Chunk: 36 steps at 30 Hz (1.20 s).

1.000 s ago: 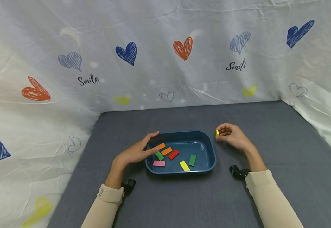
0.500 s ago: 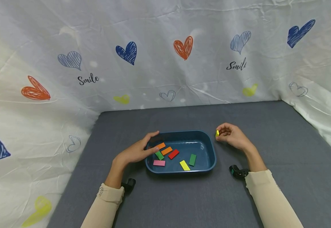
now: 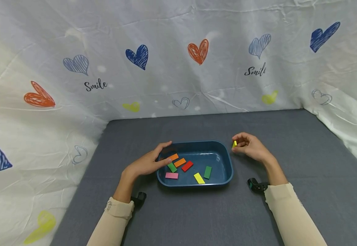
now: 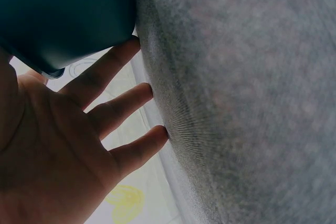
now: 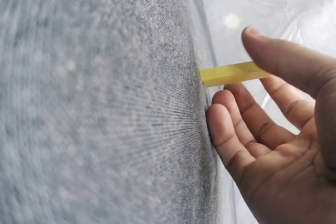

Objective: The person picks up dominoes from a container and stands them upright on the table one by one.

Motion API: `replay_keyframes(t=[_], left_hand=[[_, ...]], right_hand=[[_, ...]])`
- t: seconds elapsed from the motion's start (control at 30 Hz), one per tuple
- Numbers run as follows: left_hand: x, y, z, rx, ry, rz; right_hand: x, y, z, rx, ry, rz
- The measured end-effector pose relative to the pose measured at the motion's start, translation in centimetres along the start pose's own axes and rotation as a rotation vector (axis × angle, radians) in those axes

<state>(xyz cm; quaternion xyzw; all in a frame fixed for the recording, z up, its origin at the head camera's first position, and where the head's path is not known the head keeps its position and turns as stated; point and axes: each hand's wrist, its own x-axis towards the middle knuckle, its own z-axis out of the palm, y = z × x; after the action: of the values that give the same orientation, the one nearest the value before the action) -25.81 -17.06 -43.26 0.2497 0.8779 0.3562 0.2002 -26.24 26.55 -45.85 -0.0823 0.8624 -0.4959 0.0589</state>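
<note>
A deep blue tray (image 3: 212,157) holds several flat domino-like blocks. My left hand (image 3: 146,164) holds its left end, thumb over the rim and fingers spread outside; in the left wrist view, fingertips (image 4: 159,132) meet the cloth beside the tray wall (image 4: 68,14). To the right of the tray, my right hand (image 3: 250,147) pinches a yellow domino block (image 3: 235,144) between thumb and fingers. In the right wrist view this block (image 5: 231,73) stands on end, its lower end at the grey cloth, with the other fingers curled beside it.
Inside the tray lie orange (image 3: 180,163), red (image 3: 187,166), pink (image 3: 171,175), green (image 3: 207,172) and yellow (image 3: 199,178) blocks. Grey cloth (image 3: 196,218) covers the table. A white curtain (image 3: 166,85) printed with hearts closes off the back and sides.
The yellow block in my right hand has tipped slightly, its top leaning a little to the right, with a small shift of the fingers. My left hand and the tray have stayed put.
</note>
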Motion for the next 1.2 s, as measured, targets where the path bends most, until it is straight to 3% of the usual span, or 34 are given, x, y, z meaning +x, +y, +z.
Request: replay_keyframes(t=[0.2,0.4,0.7,0.97,1.2], left_hand=[[-0.1,0.2,0.0,-0.005,-0.007,0.001],[-0.2,0.2,0.0,-0.004,-0.005,0.006],[-0.2,0.1,0.0,-0.006,-0.007,0.001],[-0.1,0.0,-0.1,0.009,-0.006,-0.009],[0.1,0.1,0.0,0.002,0.001,-0.015]], right_hand=[[-0.2,-0.9,-0.2,-0.052,0.036,-0.01],[-0.4,-2.5,-0.3,-0.028,0.065,-0.06],[-1.0,-5.8,1.1,-0.026,0.112,-0.236],[-1.5,-8.5,3.9,0.055,-0.02,-0.344],[-1.0,-9.1,6.8,0.061,-0.175,-0.376]])
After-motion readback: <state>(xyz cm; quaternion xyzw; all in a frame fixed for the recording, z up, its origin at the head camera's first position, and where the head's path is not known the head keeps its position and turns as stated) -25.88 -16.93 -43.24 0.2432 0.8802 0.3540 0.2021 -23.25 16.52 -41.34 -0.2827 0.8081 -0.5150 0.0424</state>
